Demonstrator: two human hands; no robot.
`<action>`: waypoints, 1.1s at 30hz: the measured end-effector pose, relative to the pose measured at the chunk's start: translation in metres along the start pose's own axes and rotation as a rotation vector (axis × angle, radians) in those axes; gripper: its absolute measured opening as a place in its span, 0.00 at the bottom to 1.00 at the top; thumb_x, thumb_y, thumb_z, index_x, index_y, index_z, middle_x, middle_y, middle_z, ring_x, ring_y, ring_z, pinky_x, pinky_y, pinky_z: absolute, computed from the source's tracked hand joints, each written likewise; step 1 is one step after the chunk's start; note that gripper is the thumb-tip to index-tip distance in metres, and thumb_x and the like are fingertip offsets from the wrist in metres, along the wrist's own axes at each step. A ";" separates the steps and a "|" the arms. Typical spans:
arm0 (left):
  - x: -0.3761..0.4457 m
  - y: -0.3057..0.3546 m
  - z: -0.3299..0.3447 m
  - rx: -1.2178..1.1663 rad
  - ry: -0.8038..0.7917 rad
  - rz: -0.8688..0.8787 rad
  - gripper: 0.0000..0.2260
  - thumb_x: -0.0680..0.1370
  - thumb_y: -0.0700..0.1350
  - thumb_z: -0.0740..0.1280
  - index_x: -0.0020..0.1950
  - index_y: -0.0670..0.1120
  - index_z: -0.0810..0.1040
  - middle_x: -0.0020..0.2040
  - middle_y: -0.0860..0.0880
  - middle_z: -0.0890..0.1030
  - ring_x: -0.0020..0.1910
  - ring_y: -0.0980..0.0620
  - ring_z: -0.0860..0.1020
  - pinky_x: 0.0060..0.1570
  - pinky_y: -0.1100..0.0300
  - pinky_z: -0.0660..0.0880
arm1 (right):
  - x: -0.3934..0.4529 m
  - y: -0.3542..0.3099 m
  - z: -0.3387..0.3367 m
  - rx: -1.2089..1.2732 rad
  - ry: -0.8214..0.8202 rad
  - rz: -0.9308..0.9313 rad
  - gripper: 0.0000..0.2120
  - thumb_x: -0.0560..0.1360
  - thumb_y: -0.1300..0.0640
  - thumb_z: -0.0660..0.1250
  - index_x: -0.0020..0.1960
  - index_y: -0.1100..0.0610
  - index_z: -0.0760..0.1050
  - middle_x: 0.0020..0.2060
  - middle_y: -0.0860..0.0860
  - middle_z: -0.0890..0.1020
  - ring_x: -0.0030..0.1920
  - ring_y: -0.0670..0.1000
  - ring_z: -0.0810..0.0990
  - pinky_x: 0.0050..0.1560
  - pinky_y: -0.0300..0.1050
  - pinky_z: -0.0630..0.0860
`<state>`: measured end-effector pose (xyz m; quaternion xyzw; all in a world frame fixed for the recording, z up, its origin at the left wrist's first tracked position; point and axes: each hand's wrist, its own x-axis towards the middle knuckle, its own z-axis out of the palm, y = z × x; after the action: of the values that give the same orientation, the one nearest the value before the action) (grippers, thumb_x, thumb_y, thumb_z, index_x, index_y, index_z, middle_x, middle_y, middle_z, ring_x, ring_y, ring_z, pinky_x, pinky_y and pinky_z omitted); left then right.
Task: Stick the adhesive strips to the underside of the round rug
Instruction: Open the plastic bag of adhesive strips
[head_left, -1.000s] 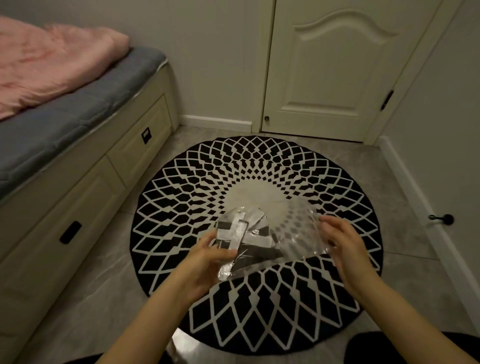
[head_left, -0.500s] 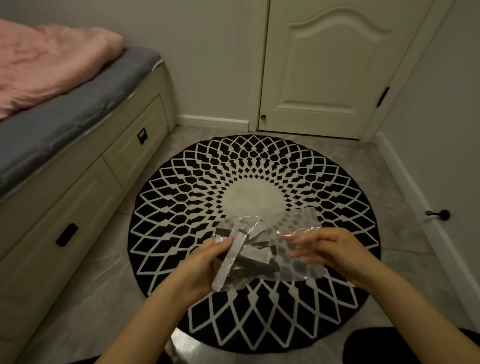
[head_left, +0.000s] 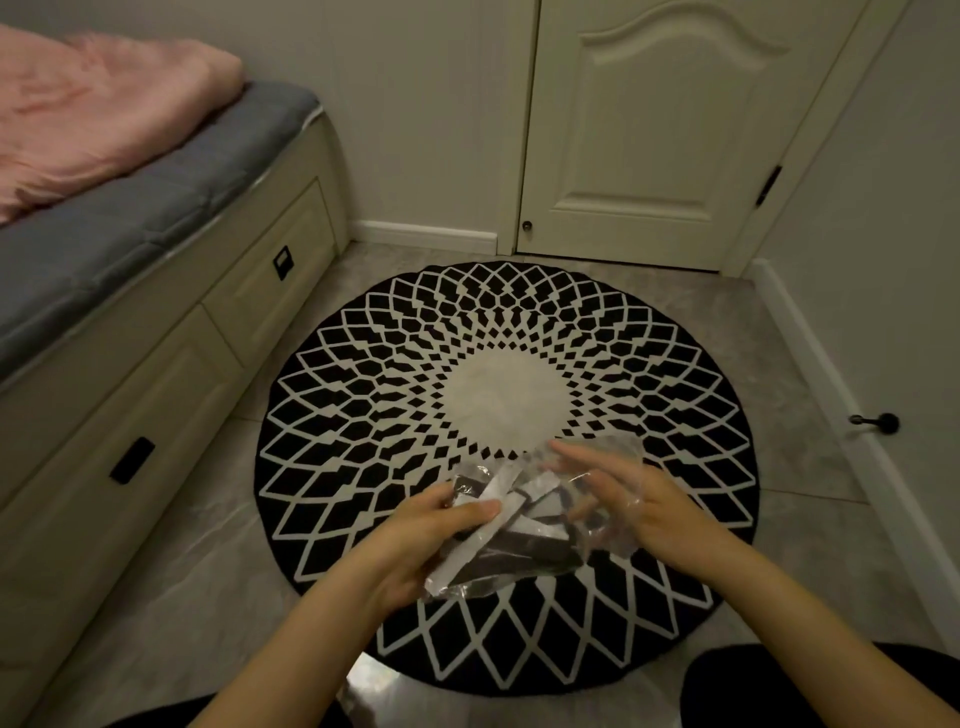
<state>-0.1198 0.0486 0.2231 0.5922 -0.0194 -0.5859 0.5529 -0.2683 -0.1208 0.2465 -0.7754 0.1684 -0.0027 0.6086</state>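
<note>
L hand (head_left: 415, 540) gripping strip bag (head_left: 511, 540), R hand (head_left: 639, 501) fingers inside, rug (head_left: 363, 415) flat, bed (head_left: 156, 291) left

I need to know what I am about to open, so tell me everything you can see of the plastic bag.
The plastic bag is clear, thin and crinkled, and holds several black and white strips in a loose pile. It is held above the near part of the round rug. The left hand grips its left end, and the right hand is at its open right end.
</note>
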 end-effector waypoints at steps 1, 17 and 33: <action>0.000 0.001 -0.001 0.004 -0.009 0.002 0.17 0.71 0.39 0.71 0.59 0.44 0.76 0.51 0.39 0.83 0.48 0.41 0.82 0.45 0.52 0.80 | 0.000 0.001 0.001 -0.043 -0.012 -0.004 0.30 0.66 0.26 0.58 0.64 0.36 0.68 0.58 0.33 0.76 0.55 0.42 0.80 0.52 0.41 0.78; 0.000 0.004 -0.009 -0.060 -0.091 -0.015 0.18 0.73 0.41 0.68 0.62 0.44 0.75 0.54 0.38 0.82 0.48 0.44 0.82 0.49 0.53 0.80 | -0.004 0.001 0.000 -0.181 -0.074 -0.003 0.39 0.64 0.54 0.77 0.65 0.32 0.61 0.58 0.38 0.76 0.55 0.36 0.77 0.52 0.33 0.76; -0.005 0.004 -0.007 -0.110 -0.211 -0.145 0.12 0.70 0.40 0.69 0.53 0.39 0.79 0.45 0.40 0.83 0.40 0.46 0.82 0.42 0.57 0.80 | -0.006 0.010 0.001 -0.269 0.147 -0.515 0.16 0.67 0.53 0.74 0.55 0.54 0.79 0.52 0.47 0.83 0.52 0.44 0.82 0.50 0.38 0.79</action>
<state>-0.1138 0.0550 0.2272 0.4959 -0.0023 -0.6833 0.5358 -0.2762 -0.1202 0.2377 -0.8639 0.0084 -0.1908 0.4660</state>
